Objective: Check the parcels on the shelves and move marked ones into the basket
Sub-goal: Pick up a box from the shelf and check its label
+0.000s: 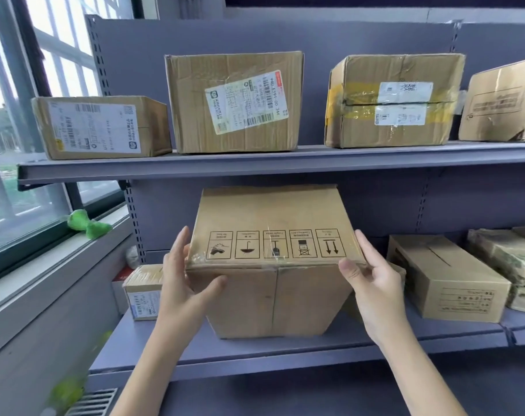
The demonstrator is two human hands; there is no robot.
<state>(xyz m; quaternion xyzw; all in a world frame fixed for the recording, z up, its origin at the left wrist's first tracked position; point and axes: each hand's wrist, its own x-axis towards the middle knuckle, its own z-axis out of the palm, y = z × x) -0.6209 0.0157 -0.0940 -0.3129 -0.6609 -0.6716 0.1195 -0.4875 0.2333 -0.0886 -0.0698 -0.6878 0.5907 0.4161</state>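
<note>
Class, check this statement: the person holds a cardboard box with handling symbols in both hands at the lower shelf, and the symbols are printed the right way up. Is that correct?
Not quite. In the head view the left hand and right hand do hold the cardboard box at the lower shelf, but its handling symbols appear upside down: the arrows point downward and the umbrella is inverted.

1. This was a parcel storeroom or courier pick-up point: grey metal shelving (285, 163) with slotted uprights (100, 70) ran along the wall.
2. Taped cardboard parcels (235, 102) stood in rows on both shelves, several bearing barcoded shipping labels (246, 102).
3. A large window (30, 115) with a sill stood just beside the shelving.
</note>
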